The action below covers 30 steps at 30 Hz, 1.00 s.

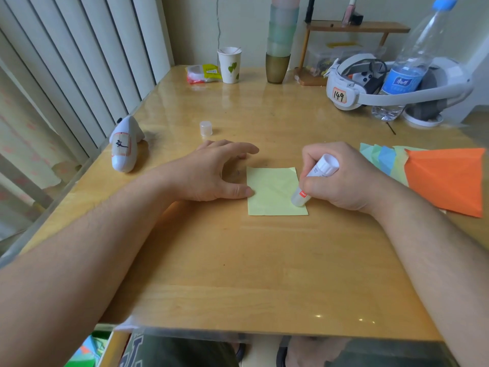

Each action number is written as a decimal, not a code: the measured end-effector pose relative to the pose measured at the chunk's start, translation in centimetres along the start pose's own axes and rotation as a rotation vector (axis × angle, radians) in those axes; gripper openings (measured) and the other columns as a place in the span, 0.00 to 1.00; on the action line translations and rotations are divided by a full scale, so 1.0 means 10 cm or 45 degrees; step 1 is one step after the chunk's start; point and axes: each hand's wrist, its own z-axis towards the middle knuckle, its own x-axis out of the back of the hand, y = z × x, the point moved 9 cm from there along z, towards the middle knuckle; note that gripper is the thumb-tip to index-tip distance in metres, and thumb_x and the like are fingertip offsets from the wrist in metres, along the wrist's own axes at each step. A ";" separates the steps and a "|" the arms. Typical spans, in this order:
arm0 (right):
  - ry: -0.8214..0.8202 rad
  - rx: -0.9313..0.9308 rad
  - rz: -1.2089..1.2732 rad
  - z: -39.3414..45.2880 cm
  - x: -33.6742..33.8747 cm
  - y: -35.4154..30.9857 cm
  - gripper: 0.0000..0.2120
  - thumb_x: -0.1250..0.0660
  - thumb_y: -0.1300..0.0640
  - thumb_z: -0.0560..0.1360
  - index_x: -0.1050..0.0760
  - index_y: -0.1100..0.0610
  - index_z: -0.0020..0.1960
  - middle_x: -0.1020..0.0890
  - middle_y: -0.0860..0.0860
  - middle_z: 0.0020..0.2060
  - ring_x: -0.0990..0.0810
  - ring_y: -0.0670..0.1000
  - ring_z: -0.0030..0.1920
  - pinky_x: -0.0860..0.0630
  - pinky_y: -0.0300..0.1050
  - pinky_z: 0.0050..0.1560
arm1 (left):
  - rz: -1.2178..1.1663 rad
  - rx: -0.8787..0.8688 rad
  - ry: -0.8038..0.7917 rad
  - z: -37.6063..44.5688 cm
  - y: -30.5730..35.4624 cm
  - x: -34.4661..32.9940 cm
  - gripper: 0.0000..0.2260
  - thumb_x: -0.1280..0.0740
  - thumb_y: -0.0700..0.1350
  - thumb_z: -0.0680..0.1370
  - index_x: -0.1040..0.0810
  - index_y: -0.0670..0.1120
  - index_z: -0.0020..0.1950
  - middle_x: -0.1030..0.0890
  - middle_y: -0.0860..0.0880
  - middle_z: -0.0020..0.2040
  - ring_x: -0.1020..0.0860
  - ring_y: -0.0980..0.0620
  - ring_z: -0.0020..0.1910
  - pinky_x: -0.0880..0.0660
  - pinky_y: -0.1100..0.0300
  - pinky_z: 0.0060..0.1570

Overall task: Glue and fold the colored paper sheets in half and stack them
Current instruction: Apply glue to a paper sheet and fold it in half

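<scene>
Nearest, on the wooden table, 1 pale yellow-green paper sheet lying flat and unfolded, still in the gluing step by the look of it. Right hand wrapped around a white glue stick, fingers curled tight on the barrel, tip pressed down at the sheet's right edge near the lower corner. Left hand spread flat beside the sheet, fingers straight and relaxed, thumb tip resting on the left edge to pin it down. No fold made yet on this sheet; whether glue already covers the surface cannot be told.

Just right of the gluing hand, a fanned pile of colored sheets in mint, blue and light green, with 1 orange sheet on top. Creases visible on the orange one, yet whether this pile counts as finished or waiting cannot be told. Judged from that, at least 1 sheet left to fold and stack, probably more.

Farther back, the glue stick cap standing alone behind the left hand, and a white controller near the left table edge. At the far side, a paper cup, a headset and a water bottle
</scene>
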 end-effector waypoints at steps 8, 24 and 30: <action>0.094 0.121 0.261 -0.01 0.10 -0.11 0.13 0.33 0.49 0.60 0.30 0.59 0.32 0.31 0.59 0.27 0.35 0.49 0.31 0.40 0.44 0.33 | -0.002 0.005 -0.013 -0.01 -0.01 -0.01 0.35 0.26 0.65 0.74 0.37 0.68 0.77 0.30 0.60 0.70 0.36 0.54 0.73 0.37 0.51 0.76; 0.060 0.105 0.183 0.04 -0.30 -0.24 0.17 0.30 0.40 0.63 0.23 0.53 0.39 0.22 0.60 0.34 0.30 0.49 0.34 0.34 0.47 0.35 | -0.077 0.067 -0.031 0.00 -0.01 -0.01 0.30 0.28 0.61 0.77 0.38 0.70 0.76 0.30 0.61 0.70 0.40 0.55 0.75 0.41 0.51 0.77; 0.012 0.080 0.109 0.05 -0.38 -0.24 0.14 0.27 0.42 0.64 0.22 0.51 0.41 0.23 0.54 0.33 0.29 0.45 0.34 0.33 0.46 0.35 | -0.013 0.040 -0.014 0.01 -0.02 -0.04 0.35 0.27 0.65 0.74 0.40 0.71 0.76 0.31 0.60 0.70 0.39 0.51 0.74 0.39 0.47 0.76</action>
